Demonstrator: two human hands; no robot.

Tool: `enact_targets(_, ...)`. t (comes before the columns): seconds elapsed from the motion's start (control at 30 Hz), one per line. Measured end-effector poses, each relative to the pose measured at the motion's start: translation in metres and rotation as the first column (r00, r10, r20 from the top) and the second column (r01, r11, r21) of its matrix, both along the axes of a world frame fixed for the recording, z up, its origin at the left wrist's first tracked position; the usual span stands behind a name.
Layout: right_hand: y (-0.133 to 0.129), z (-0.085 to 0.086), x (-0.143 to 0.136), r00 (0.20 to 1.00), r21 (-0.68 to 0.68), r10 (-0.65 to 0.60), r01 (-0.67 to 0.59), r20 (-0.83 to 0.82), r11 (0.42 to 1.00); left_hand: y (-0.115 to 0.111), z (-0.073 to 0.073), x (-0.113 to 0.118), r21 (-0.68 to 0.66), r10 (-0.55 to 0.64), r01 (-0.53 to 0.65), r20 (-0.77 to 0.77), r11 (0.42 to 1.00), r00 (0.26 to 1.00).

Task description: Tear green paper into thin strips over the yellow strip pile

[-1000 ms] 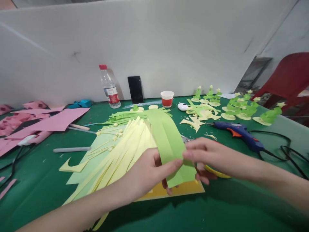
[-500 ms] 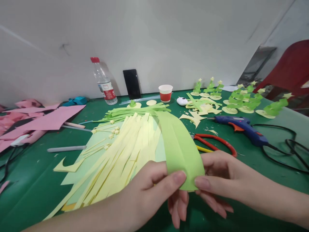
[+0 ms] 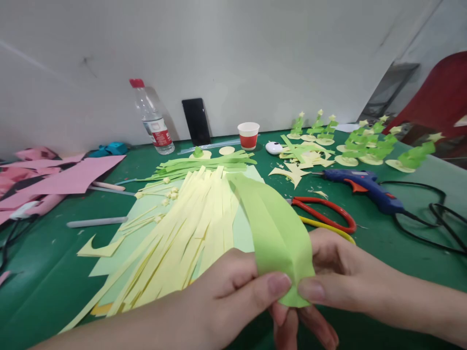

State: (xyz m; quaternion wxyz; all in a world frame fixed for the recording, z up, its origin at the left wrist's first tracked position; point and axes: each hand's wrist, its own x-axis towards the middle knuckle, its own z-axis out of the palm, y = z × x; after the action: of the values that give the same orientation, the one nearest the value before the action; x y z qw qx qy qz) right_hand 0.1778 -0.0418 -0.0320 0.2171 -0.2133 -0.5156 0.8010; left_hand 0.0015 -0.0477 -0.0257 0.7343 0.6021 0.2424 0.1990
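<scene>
A wide strip of light green paper [image 3: 280, 228] curves up and away from my hands, with a lengthwise crease down its middle. My left hand [image 3: 244, 296] pinches its near end from the left, thumb on top. From the right, my right hand [image 3: 339, 282] grips the same end, its thumb close beside the other thumb. Some fingers of both hands are hidden under the paper. Left of the strip lie many pale yellow paper strips [image 3: 182, 228] on light green sheets, with narrow green strips [image 3: 204, 163] behind them.
Scissors with red and yellow handles [image 3: 324, 211] and a blue glue gun [image 3: 368, 187] lie right. Behind stand a bottle [image 3: 156, 129], a phone [image 3: 197, 121], a paper cup [image 3: 248, 136] and several green paper plants [image 3: 372, 146]. Pink paper [image 3: 73, 176] is at left.
Both hands have moved slightly right and down with the green paper. Its near end is now bent more sharply along the middle crease. The view has shifted a little.
</scene>
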Motion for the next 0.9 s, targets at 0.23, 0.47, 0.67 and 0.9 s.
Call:
enact_targets(0.23, -0.0014, -0.0001, -0.0004, 0.987, -0.014, -0.108, 0.107, -0.119, 0.994, -0.0021, -0.0012, 0.0047, -0.02, 0.103, -0.101, 0.099, 0.995, 0.99)
enact_targets(0.47, -0.0011, 0.006, -0.0001, 0.981, 0.066, -0.187, 0.19, -0.048, 0.98, -0.0016, -0.0023, 0.0067, 0.034, 0.205, -0.212, 0.148, 0.977, 0.968)
enact_targets(0.67, -0.0042, 0.0021, -0.0008, 0.971, 0.041, -0.228, 0.231, -0.069, 0.972, -0.0045, 0.0011, 0.0085, -0.005, 0.239, -0.24, 0.122, 0.971, 0.963)
enact_targets(0.9, -0.0049, -0.0005, -0.0009, 0.965, 0.066, -0.249, 0.255, -0.087, 0.965, -0.0051, 0.0034, 0.0095, 0.014, 0.272, -0.276, 0.115, 0.961, 0.955)
